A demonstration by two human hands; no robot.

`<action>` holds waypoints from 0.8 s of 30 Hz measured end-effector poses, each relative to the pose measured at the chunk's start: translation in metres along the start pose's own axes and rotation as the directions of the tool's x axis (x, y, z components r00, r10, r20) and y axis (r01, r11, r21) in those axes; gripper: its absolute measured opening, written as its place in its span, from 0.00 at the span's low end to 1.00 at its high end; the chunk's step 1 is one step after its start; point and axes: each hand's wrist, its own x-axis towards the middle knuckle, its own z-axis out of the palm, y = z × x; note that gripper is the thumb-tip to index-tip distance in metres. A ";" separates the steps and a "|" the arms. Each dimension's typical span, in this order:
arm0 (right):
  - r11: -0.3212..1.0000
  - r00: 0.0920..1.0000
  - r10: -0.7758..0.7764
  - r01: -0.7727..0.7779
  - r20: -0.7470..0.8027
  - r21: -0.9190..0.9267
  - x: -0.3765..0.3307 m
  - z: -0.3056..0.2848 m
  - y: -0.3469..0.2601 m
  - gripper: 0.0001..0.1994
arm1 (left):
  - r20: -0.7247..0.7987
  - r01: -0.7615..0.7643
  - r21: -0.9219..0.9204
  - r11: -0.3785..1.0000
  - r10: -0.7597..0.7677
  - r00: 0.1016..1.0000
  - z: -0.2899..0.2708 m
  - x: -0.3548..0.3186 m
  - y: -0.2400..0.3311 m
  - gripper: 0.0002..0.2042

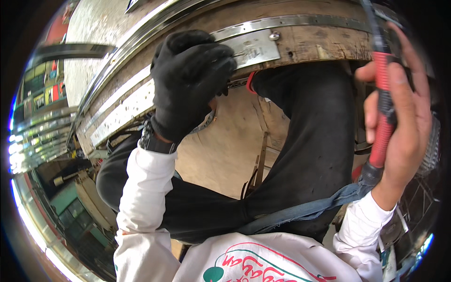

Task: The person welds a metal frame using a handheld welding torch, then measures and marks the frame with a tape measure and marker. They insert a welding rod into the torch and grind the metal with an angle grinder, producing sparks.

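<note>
In the upper middle of the frame the left hand (190, 77), in a black glove, is curled down over the edge of a worn wooden bench (319, 42), fingers pressed together onto the end of a flat metal strip (251, 47) that is fixed there with a round-headed bolt (274, 35). I cannot tell whether anything sits under the glove besides the strip itself. A dark watch (152, 141) shows at the wrist, above a white sleeve (141, 197).

At the right edge of the frame the bare right hand (399, 122) is wrapped tight around the red handle (383, 117) of a long tool that runs upward out of the picture; its working end is out of sight. The person's dark trousers (314, 141) fill the centre below the bench.

What I would worry about: that right hand has no glove, and it sits close to the bench edge and the metal banding (300, 21), so a slip of the tool could scrape the knuckles. The strip's edge looks thin, and if the gloved fingers slide along it the glove could snag. The tool also hangs near the knee.

As for containers, none shows clearly; the left rim of the frame holds only blurred shelves or racks (42, 122), their contents too distorted to name.
</note>
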 end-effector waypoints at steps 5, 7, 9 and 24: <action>0.979 0.997 0.032 -0.018 -0.066 0.203 -0.007 -0.016 -0.012 0.27 | -0.068 0.129 -0.222 0.966 -0.148 0.987 0.005 -0.008 -0.002 0.12; 0.959 0.993 0.039 -0.008 -0.107 0.282 -0.017 -0.021 -0.023 0.28 | -0.049 0.118 -0.224 0.967 -0.132 0.990 -0.001 -0.007 -0.003 0.12; 0.943 0.989 -0.006 0.055 -0.149 0.328 -0.029 -0.029 -0.034 0.28 | -0.103 0.114 -0.189 0.975 -0.135 0.985 -0.002 -0.004 0.000 0.12; 0.990 0.984 0.135 -0.138 0.114 0.014 -0.041 0.035 -0.001 0.29 | -0.161 0.125 -0.200 0.972 -0.159 0.974 0.008 -0.016 -0.013 0.14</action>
